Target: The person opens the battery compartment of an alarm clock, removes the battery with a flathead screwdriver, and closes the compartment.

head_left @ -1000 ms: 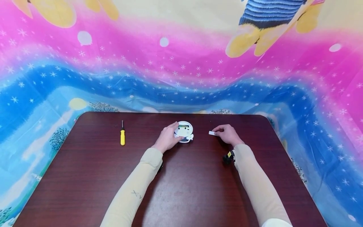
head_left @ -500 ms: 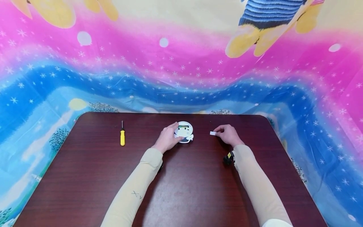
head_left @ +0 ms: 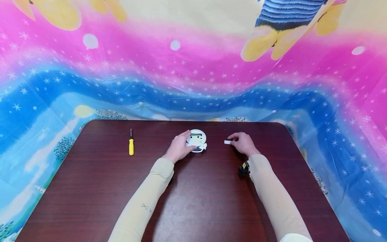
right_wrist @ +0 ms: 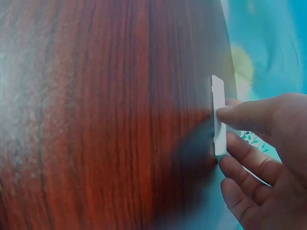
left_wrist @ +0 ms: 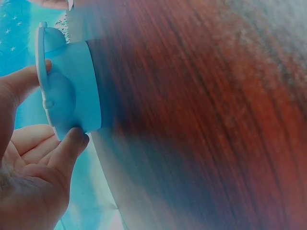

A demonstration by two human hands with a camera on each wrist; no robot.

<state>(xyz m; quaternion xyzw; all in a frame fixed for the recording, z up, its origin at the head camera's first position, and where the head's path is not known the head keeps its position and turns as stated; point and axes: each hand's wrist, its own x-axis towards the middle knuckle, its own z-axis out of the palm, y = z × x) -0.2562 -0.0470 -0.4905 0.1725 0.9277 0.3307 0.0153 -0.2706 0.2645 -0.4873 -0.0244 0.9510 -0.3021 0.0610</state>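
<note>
White strip (head_left: 227, 142), long axis crosswise, seemingly leftward (right hand (head_left: 244, 144) pinching)

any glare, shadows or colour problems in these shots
Head view: fairly clear, pale sheen low centre on the table; left wrist: strong bluish cast on the round device, which looks white in the head view, and washed-out haze top right; right wrist: glare at the left edge, dark soft shadow beside the white strip.
</note>
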